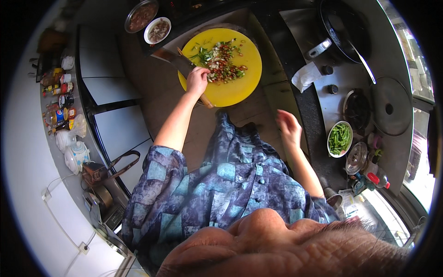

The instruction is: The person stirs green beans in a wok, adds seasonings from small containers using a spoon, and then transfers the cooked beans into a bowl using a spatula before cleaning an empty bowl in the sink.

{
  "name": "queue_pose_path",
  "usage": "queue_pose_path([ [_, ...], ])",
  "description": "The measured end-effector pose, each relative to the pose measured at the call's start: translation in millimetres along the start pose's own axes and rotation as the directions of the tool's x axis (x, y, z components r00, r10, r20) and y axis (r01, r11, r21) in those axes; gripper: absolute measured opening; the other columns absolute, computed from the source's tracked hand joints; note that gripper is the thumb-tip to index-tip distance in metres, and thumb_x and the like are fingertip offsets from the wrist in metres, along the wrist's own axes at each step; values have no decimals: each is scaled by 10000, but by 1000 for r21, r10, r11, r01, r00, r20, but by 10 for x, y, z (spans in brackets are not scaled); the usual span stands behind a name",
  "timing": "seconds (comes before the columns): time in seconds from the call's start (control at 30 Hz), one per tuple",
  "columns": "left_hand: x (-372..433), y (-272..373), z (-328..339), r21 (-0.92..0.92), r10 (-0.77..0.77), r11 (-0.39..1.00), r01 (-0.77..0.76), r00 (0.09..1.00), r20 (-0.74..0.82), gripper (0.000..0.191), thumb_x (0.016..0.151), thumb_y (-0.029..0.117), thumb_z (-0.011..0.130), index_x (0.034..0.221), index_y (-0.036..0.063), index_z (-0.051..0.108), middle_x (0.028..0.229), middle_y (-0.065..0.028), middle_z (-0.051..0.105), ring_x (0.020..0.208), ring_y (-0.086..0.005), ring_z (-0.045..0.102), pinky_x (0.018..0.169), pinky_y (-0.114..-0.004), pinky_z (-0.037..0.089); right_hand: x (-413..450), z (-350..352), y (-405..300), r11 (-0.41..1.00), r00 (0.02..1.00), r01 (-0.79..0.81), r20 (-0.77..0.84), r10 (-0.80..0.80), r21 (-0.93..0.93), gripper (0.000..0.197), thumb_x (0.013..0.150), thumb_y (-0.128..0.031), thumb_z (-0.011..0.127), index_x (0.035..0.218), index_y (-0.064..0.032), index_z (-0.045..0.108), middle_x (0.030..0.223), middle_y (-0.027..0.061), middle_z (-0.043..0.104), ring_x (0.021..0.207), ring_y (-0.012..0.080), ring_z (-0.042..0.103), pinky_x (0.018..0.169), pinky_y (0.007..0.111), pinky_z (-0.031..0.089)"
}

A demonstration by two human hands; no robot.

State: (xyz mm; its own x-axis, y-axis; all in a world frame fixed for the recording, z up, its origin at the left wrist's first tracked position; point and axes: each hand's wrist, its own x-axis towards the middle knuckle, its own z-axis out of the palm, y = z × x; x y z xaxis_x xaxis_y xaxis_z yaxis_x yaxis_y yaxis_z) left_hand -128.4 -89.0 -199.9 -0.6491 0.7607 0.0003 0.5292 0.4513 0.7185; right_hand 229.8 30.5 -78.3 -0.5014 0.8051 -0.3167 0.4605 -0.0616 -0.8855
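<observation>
A round yellow cutting board [242,93] bears chopped red and green chillies [228,65], pale chopped bits and cut green leaves [204,55]. A knife with a broad dark blade [176,61] and a wooden handle [207,101] lies across the board's left edge. My left hand [197,81] is over the knife beside the chopped food, its fingers curled together; whether they grip anything is hidden. My right hand [290,128] hangs in the air right of the board, near the dark counter edge, fingers loosely bent, holding nothing.
A bowl [157,31] and a metal basin [142,15] of meat-like pieces stand at the upper left. On the right are a wok [342,31], a white cloth or paper [306,77], a gas burner [356,110], a large lid [389,109] and a bowl of cut green pods [340,138].
</observation>
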Motion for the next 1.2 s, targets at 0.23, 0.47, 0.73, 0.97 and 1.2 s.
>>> queue_pose_path([
  [0.23,541,-149,96,81,211,964,-254,912,351,193,824,19,599,995,65,675,1016,-89,588,1035,-295,539,912,-383,462,1007,1715,-265,963,954,239,214,-210,-121,232,821,28,608,1043,-29,644,999,150,637,837,295,668,715,366,555],
  [0.47,394,-68,131,-79,67,995,-59,992,107,122,828,48,596,929,26,661,911,-155,638,827,-356,636,749,-424,520,1339,2269,-112,716,941,337,223,-253,-611,475,803,-96,615,1262,-58,500,1232,189,493,1117,371,521,843,426,514],
  [0.73,315,20,415,-209,-271,903,376,874,402,224,908,160,533,1008,30,685,964,-161,685,859,-297,666,761,-358,529,1542,2399,-192,766,992,128,93,-89,-630,312,742,-74,634,1052,-57,597,1116,217,548,920,406,596,784,458,521],
  [0.97,263,22,474,-571,-423,-66,818,496,759,300,977,319,496,1032,57,632,934,-62,654,863,-158,615,738,-303,511,1355,2350,-426,921,991,137,60,-124,-365,305,733,-37,649,1038,-40,660,1006,205,628,933,377,620,810,427,518],
  [1.2,285,125,348,-632,-281,-484,606,576,768,209,984,238,499,971,51,591,934,-77,636,883,-209,610,841,-351,504,1383,2348,-442,992,987,63,-153,-46,111,148,893,-116,665,1002,-16,670,958,38,655,815,124,618,726,232,489],
])
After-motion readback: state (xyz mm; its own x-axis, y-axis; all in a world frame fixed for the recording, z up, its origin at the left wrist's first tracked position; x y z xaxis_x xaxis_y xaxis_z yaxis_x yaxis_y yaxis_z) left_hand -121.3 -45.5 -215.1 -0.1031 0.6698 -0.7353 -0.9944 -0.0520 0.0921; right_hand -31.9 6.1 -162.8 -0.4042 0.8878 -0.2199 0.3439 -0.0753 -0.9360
